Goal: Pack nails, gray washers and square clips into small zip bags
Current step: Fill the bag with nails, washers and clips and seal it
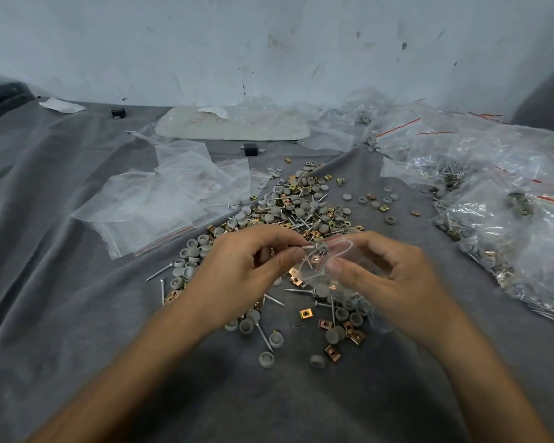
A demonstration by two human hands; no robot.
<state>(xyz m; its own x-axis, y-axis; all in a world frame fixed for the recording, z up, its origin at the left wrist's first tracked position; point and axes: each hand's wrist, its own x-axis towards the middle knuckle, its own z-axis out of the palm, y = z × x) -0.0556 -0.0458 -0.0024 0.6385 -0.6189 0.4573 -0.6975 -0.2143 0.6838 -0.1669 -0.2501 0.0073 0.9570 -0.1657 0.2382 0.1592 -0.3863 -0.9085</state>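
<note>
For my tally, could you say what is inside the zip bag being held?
The zip bag shows nails, square clips and a gray washer; fingers of the right hand cover the rest.

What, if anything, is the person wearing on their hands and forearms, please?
Nothing that shows. The left hand and right hand are bare: no gloves, rings or bandages. The left forearm and right forearm are bare too, with no watch, bracelet or sleeve down to the picture's bottom edge.
</note>
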